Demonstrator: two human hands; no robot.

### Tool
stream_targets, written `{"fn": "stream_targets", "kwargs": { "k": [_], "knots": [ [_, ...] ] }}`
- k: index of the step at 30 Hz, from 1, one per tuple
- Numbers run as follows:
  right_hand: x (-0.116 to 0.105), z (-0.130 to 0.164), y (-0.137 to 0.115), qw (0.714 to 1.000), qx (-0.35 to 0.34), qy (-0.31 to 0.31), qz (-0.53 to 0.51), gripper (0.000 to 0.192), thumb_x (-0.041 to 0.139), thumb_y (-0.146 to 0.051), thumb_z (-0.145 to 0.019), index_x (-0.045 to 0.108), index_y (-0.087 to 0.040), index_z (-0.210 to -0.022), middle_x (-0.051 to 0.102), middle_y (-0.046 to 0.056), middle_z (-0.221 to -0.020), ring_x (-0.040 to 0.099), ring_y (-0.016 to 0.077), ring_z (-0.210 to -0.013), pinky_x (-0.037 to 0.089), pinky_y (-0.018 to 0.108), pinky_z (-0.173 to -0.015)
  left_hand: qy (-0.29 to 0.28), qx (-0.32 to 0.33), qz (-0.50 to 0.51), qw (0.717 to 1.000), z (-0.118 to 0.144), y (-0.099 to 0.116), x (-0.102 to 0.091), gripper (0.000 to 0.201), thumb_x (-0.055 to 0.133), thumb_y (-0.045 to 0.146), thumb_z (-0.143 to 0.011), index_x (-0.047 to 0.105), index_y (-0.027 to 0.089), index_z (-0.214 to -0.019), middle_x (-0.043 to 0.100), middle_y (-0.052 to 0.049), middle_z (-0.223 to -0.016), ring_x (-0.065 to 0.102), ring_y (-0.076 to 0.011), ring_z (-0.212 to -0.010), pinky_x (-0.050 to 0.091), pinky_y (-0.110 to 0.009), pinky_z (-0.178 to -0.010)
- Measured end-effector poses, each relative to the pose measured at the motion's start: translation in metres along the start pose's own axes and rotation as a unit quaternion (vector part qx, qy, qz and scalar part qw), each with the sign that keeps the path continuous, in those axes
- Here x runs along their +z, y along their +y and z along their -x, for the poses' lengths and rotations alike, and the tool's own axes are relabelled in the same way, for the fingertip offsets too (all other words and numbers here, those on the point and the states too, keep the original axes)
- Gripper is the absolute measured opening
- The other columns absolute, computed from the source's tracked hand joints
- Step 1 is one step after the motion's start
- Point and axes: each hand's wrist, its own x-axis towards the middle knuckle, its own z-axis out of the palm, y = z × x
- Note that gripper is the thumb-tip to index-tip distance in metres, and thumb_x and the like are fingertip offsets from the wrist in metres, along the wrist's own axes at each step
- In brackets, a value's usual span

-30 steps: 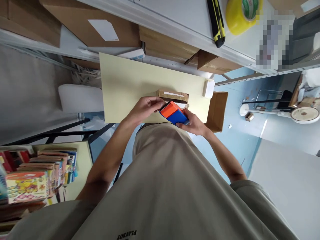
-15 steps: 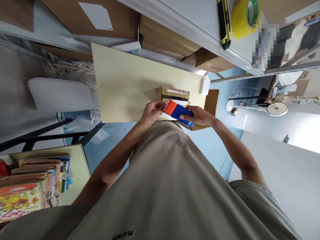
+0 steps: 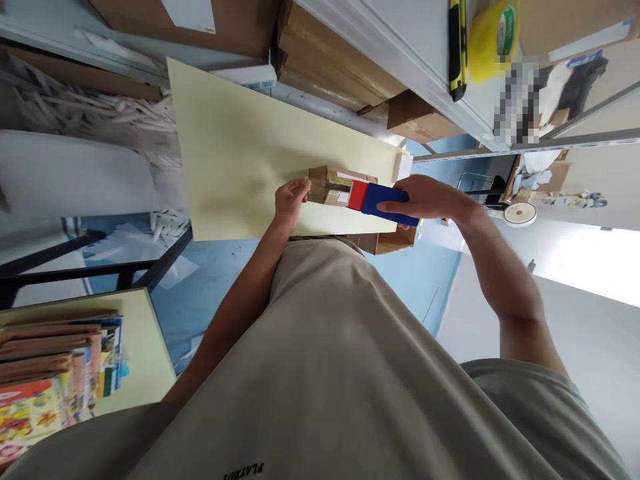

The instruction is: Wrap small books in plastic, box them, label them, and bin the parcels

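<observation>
1. The person stands at a pale yellow table [image 3: 235, 153], seen from above over the front of their grey T-shirt [image 3: 345, 373].
2. The right hand [image 3: 425, 200] is clamped around a stack of small notebooks [image 3: 380, 200], blue covers under the fingers and a red one at the end that sticks out.
3. That red end points at a small cardboard box [image 3: 330, 183] standing on the table near its front edge, and sits right at the box's open side; I cannot tell whether it is inside yet.
4. The left hand [image 3: 290, 200] is closed on the box's other end, gripping the cardboard and holding it in place.
5. The two hands are apart, with the box and the notebooks between them.
6. Another open cardboard box [image 3: 390, 240] shows below the table's edge, under the right hand.
7. A small white pad [image 3: 404, 165] lies at the table's far right corner.
8. On the grey shelf [image 3: 415, 40] above sit a yellow and black knife [image 3: 457, 47] and a roll of yellow tape [image 3: 493, 37], side by side.
9. Large brown cartons [image 3: 325, 60] fill the space beneath that shelf, behind the table.
10. To the lower left, a second table [image 3: 145, 347] carries a row of colourful books [image 3: 55, 373].
</observation>
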Motion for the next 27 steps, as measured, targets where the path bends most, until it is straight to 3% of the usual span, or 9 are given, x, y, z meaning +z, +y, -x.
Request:
{"fn": "stream_targets", "kwargs": {
  "k": [6,9,12,16,20,24,27],
  "knots": [
    [0.009,-0.033,-0.010,0.999,-0.003,0.039,0.031,0.067,0.081,-0.091,-0.090,0.076,-0.024,-0.089,0.069,0.006,-0.066,0.075,0.0288,-0.075,0.058,0.042,-0.074,0.012,-0.003,0.014,1.000,-0.022,-0.030,0.003,0.049,0.098,0.063,-0.084,0.067,0.024,-0.082,0.063,0.000,-0.074,0.052,-0.0140,-0.066,0.042,-0.031,-0.064],
    [0.007,-0.042,-0.010,0.996,-0.016,0.056,0.060,0.068,0.082,-0.092,-0.089,0.076,-0.024,-0.091,0.068,0.006,-0.067,0.076,0.0295,-0.079,0.058,0.042,-0.075,0.011,-0.007,0.017,1.000,-0.031,-0.040,0.010,0.042,0.097,0.053,-0.088,0.068,0.024,-0.080,0.062,0.000,-0.074,0.052,-0.0137,-0.068,0.042,-0.030,-0.065],
    [0.004,-0.045,-0.012,0.996,0.005,0.047,0.076,0.071,0.080,-0.093,-0.090,0.075,-0.023,-0.087,0.068,0.006,-0.066,0.075,0.0287,-0.077,0.058,0.042,-0.075,0.016,0.000,0.014,1.000,-0.037,-0.047,0.020,0.036,0.095,0.042,-0.089,0.068,0.023,-0.074,0.060,0.001,-0.071,0.053,-0.0142,-0.070,0.041,-0.029,-0.067],
    [0.002,-0.048,-0.018,0.997,0.007,0.037,0.063,0.073,0.077,-0.093,-0.093,0.075,-0.020,-0.088,0.067,0.006,-0.065,0.074,0.0267,-0.076,0.058,0.041,-0.076,0.029,0.025,-0.010,0.999,-0.038,-0.052,0.034,0.036,0.092,0.042,-0.092,0.065,0.024,-0.075,0.064,0.000,-0.076,0.062,-0.0178,-0.078,0.046,-0.030,-0.072],
    [0.007,-0.052,-0.022,0.997,0.016,0.045,0.064,0.069,0.081,-0.088,-0.093,0.076,-0.019,-0.091,0.071,0.008,-0.071,0.076,0.0287,-0.083,0.060,0.042,-0.081,0.051,0.054,-0.038,0.997,-0.034,-0.062,0.041,0.030,0.090,0.048,-0.095,0.071,0.025,-0.100,0.071,-0.002,-0.093,0.070,-0.0198,-0.096,0.056,-0.032,-0.090],
    [0.014,-0.057,-0.018,0.996,-0.007,0.064,0.057,0.068,0.085,-0.086,-0.091,0.076,-0.019,-0.091,0.071,0.008,-0.072,0.077,0.0307,-0.086,0.061,0.043,-0.082,0.072,0.056,-0.089,0.992,-0.025,-0.073,0.034,0.058,0.093,0.050,-0.092,0.069,0.023,-0.138,0.076,-0.007,-0.106,0.075,-0.0250,-0.106,0.059,-0.041,-0.103],
    [0.016,-0.058,-0.013,0.995,-0.035,0.072,0.054,0.068,0.086,-0.086,-0.090,0.077,-0.019,-0.092,0.071,0.008,-0.072,0.077,0.0309,-0.088,0.061,0.043,-0.082,0.010,0.088,-0.130,0.988,-0.013,-0.066,0.025,0.075,0.098,0.053,-0.088,0.065,0.024,-0.149,0.075,-0.017,-0.133,0.072,-0.0328,-0.128,0.058,-0.047,-0.110]
  ]
}}
